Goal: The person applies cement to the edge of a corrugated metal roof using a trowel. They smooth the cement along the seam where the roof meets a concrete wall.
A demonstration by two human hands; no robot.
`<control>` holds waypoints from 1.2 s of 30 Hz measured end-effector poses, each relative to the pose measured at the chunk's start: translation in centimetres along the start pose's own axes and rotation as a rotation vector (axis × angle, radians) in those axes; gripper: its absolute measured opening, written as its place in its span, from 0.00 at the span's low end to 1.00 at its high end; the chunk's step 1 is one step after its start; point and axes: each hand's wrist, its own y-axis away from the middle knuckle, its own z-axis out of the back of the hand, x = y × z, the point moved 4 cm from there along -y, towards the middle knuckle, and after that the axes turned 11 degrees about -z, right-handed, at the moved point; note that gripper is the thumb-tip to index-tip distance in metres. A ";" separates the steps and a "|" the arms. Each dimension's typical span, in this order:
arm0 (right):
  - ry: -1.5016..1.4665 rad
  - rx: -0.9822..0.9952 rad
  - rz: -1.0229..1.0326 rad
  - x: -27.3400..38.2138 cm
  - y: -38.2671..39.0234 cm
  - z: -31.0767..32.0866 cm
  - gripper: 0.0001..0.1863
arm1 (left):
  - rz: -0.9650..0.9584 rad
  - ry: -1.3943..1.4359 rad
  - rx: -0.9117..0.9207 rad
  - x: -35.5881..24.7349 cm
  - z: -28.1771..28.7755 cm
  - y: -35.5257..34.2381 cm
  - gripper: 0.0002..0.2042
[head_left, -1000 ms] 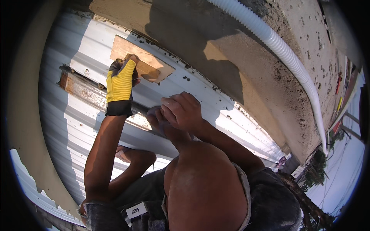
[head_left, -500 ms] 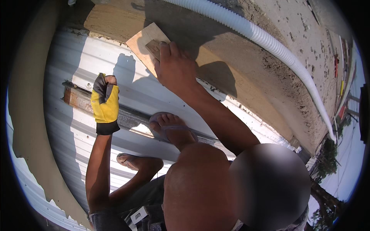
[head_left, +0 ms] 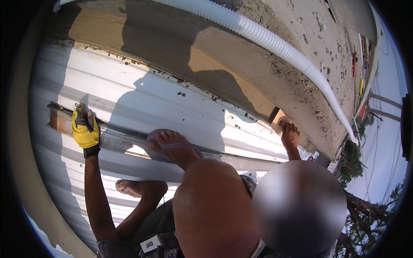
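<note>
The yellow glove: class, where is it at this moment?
In the head view, the yellow glove is on the left hand at the left, gripping the rusty metal bar lying across the white corrugated roof sheet.

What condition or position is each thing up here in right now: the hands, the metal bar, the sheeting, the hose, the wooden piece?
left hand: in a yellow glove, closed around the bar's end.
right hand: bare, resting on the wooden piece.
rusty metal bar: lying across the sheeting, a sandalled foot on it.
white corrugated sheeting: lying flat, speckled with dirt.
white ribbed hose: lying along the concrete ledge.
wooden piece: at the ledge's edge, mostly hidden.
</note>
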 end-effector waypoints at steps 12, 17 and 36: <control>-1.415 0.761 0.822 45.1 4.4 20.9 0.29 | 0.262 0.229 -0.061 -5.0 2.4 -5.2 0.07; -1.837 2.259 0.478 53.5 5.7 17.9 0.24 | 0.330 1.384 -0.294 -9.2 -5.0 -2.7 0.19; -0.743 -0.445 1.327 54.0 5.5 10.2 0.14 | 0.801 0.494 -0.652 9.0 -7.5 -20.1 0.21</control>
